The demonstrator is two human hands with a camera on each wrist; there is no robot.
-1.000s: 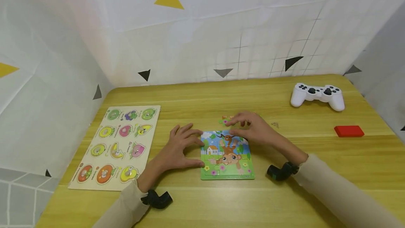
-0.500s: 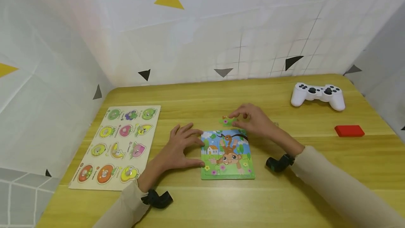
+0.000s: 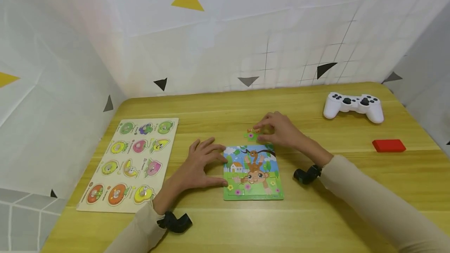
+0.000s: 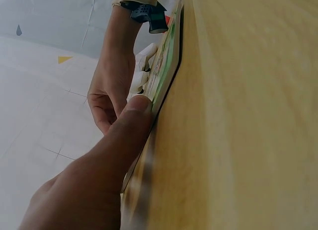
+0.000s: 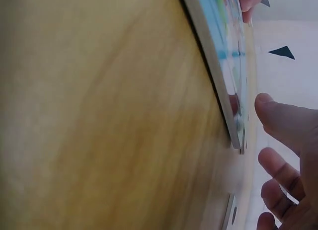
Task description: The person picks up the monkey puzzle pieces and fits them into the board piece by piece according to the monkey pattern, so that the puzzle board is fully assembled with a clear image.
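A square jigsaw puzzle [image 3: 250, 173] with a monkey picture lies flat on the table. My left hand [image 3: 202, 167] touches its left edge, thumb and fingers spread; in the left wrist view the thumb [image 4: 124, 120] rests against the board's rim. Just beyond the puzzle's far edge lie loose puzzle pieces [image 3: 251, 136], one green with a pink flower, with some orange behind. My right hand [image 3: 281, 130] hovers at their right side, partly covering them. The right wrist view shows its thumb [image 5: 283, 118] and bent fingers apart, with nothing seen between them.
A fruit knob-puzzle board [image 3: 135, 159] lies on the left of the wooden table [image 3: 253, 225]. At the right are a white game controller [image 3: 353, 106] and a red block [image 3: 388, 145]. Patterned white cloth [image 3: 218, 50] stands behind the table.
My right hand has moved away from the puzzle's far edge to the loose pieces, uncovering the board's upper right corner. My left hand has stayed in place.
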